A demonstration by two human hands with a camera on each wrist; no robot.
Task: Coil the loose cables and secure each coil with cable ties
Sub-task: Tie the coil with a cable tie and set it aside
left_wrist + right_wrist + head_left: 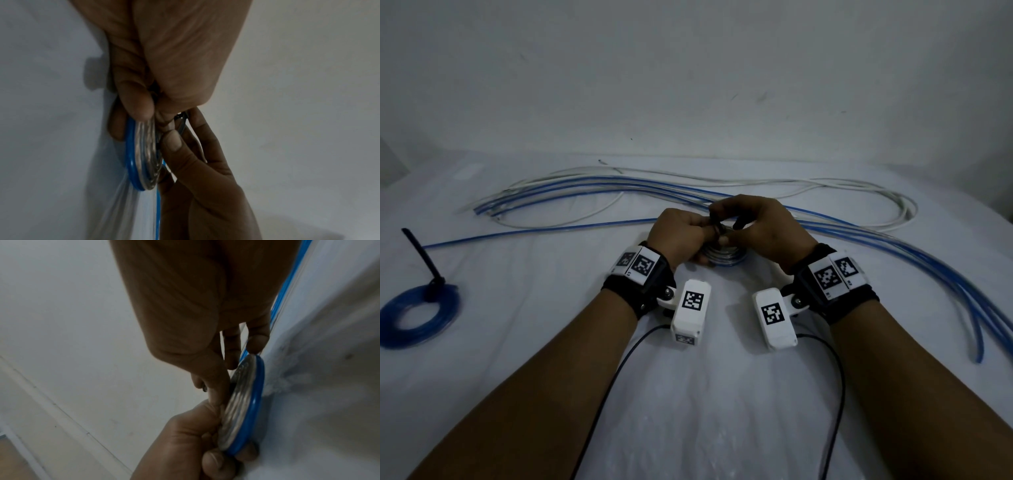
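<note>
A small coil (724, 257) of clear and blue cable stands on edge on the white sheet, held between both hands. My left hand (700, 234) grips the coil's left side, fingers curled round its turns (144, 154). My right hand (727, 224) reaches over the coil's top and pinches a thin black cable tie (717, 228) against it. In the left wrist view the tie (182, 121) shows as a small loop by the right thumb (172, 142). The right wrist view shows the coil (242, 402) edge-on, with the left hand (185, 443) holding it from below.
A blue coil (417, 317) bound with a black tie whose tail (417, 253) sticks up lies at the left. Loose blue cables (585, 192) and white cables (859, 192) sprawl across the back and down the right side. Black wrist-camera leads (839, 394) run toward me.
</note>
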